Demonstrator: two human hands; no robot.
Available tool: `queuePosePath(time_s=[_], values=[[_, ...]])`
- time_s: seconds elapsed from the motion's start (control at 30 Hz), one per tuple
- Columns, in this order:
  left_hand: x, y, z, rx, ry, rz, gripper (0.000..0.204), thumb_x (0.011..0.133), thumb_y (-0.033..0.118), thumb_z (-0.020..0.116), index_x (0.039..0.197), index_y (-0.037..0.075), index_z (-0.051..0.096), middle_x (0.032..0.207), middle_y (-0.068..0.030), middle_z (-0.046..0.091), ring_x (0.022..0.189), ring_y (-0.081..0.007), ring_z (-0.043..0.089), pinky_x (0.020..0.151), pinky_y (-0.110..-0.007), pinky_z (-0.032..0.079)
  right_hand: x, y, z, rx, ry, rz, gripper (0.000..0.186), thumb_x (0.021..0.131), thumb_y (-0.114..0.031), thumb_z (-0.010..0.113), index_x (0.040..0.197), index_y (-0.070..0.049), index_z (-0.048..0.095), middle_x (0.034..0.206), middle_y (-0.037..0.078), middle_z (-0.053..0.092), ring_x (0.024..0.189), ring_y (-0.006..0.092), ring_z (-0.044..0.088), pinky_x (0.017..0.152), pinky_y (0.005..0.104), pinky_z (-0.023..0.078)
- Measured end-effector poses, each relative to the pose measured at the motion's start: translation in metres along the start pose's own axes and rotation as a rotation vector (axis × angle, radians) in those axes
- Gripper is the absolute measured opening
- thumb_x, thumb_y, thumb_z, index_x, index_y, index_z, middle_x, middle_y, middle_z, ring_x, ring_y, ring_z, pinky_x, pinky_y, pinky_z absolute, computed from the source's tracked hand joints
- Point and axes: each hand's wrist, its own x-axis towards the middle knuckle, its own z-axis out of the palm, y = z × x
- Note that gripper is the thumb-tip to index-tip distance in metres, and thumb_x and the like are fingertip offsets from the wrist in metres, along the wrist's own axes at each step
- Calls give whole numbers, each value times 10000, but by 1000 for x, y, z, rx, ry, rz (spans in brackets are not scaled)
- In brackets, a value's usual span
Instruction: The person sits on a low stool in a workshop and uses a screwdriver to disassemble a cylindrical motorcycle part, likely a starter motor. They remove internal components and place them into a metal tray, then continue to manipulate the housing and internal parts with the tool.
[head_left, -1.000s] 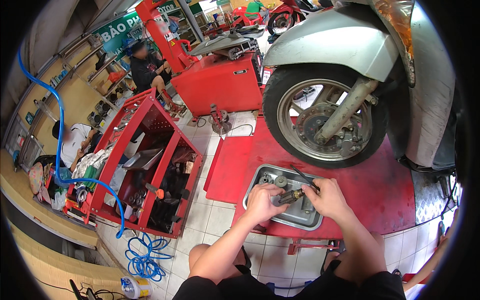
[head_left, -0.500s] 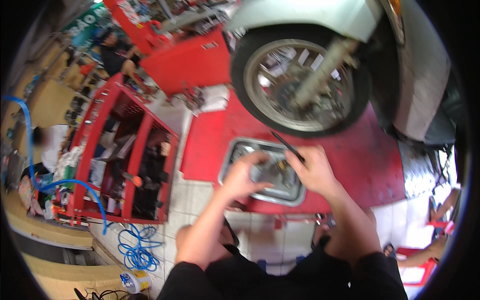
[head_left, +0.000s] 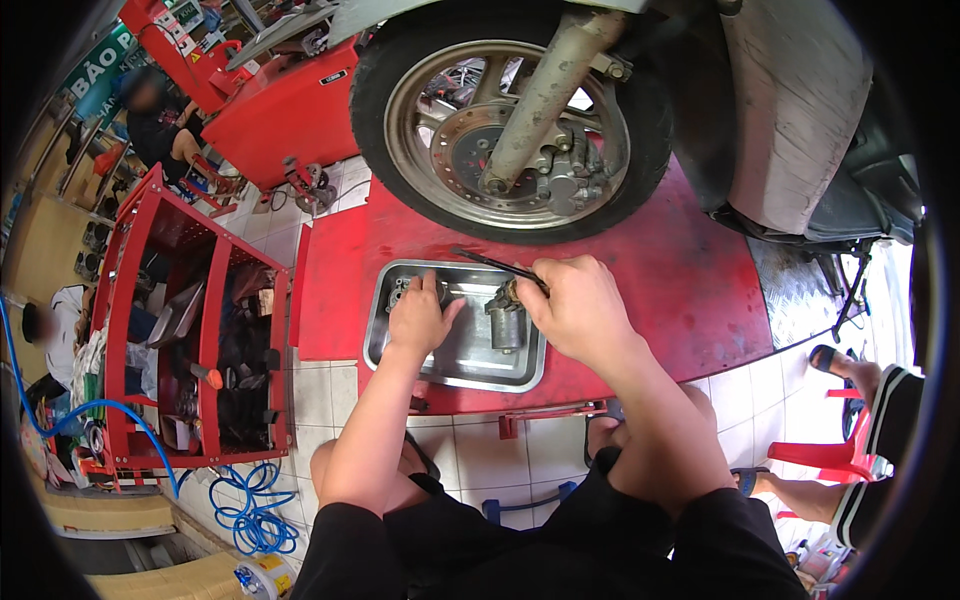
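A shallow metal tray rests on the red platform in front of me. My left hand reaches into its left side, fingers stretched out and thumb apart. Those fingertips lie at a grey metal part, which they partly cover. In the tray's right half is a silver cylindrical motor-like part with a brassy, dark upper end. My right hand is closed around a thin black stick-like tool that points left over the tray's far rim. Its fingers are beside the motor-like part's upper end; whether they touch it, I cannot tell.
A motorbike's front wheel stands on the red platform just beyond the tray. To the left is a red tool cart, with a coiled blue hose below. Another person's leg is at the right.
My view has shifted, so the tray and wheel appear farther left. My left hand has lowered onto the grey metal part in the tray. The right hand still holds the black tool.
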Motion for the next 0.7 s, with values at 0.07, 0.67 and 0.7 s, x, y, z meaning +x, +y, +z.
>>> queuePosePath(time_s=[0.07,0.67,0.7], values=[[3,5,10,57,16,-40,683,913,499,679,1299,-40,513,1120,-232,636,980,-391,697,793,-452,594,-1,3,-1,7,-12,15,266,884,-258,661,786,-13,697,700,223,665,696,432,669,682,516,549],[-66,0,-46,-2187,-498,-821,377,919,422,436,863,77,577,663,-84,561,395,-147,380,350,-273,306,-22,-23,9,591,95,-222,317,961,-137,642,693,27,593,532,144,461,441,225,461,461,370,352],[-74,-2,-44,-2218,-510,-773,377,930,410,424,876,71,580,671,-85,571,395,-148,382,350,-273,309,-26,-30,8,605,50,-217,295,945,-131,643,707,38,600,555,175,502,460,285,504,476,392,386]])
